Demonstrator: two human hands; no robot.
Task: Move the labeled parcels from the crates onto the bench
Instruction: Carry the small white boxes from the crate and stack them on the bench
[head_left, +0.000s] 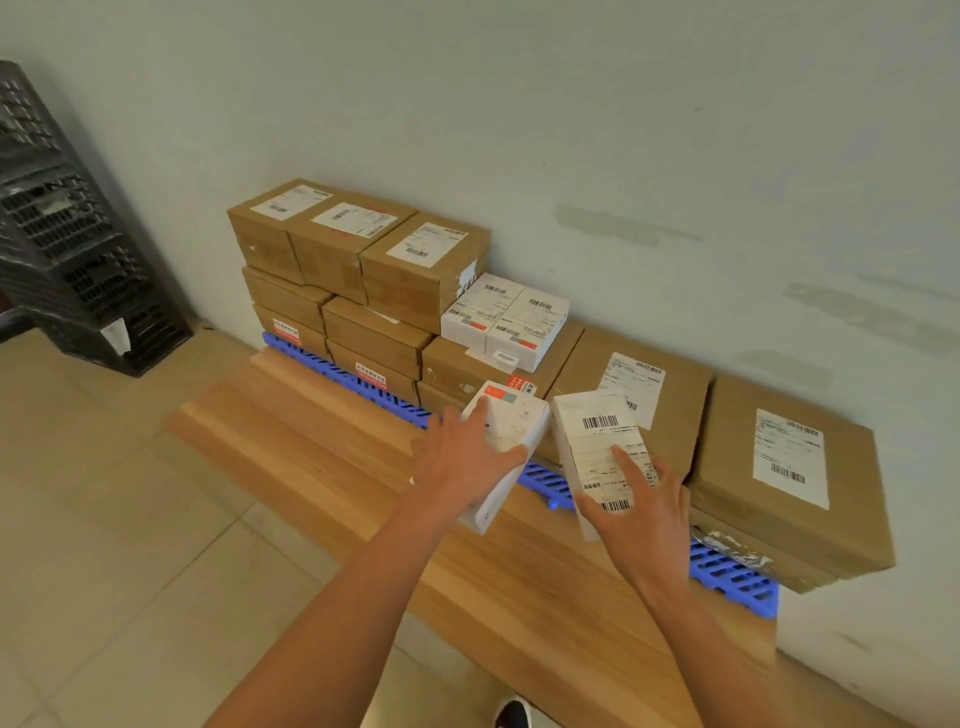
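- Head view showed both bare forearms reaching forward and down over a long light-wood bench (311, 447) set against a pale wall (623, 130).
- Over the bench's middle, the left hand (462, 462) held a small white cardboard parcel with a red-and-grey label (511, 431); the fingers lay spread over its top face and the thumb wrapped its near edge, so the parcel sat tilted above the wood.
- Just beside it, toward the bench's right end, the right hand (641, 512) gripped a second white cardboard parcel with a barcoded shipping label (597, 447) from its near end, index finger stretched along the label, thumb on the parcel's left side.
- The two held parcels were close together, a narrow gap between them.
- Along the bench's wall side lay a blue slatted plastic pallet (727, 571) carrying stacked brown cardboard boxes with white labels (363, 249).
- Two small white labelled boxes (506, 319) sat on top of the brown stack near the bench's middle.
- At the bench's right end stood larger brown cardboard boxes (789, 467), each with a white label on top.
- Beyond the bench's left end, black plastic lattice crates (67, 234) stood stacked on the tiled floor (104, 519).
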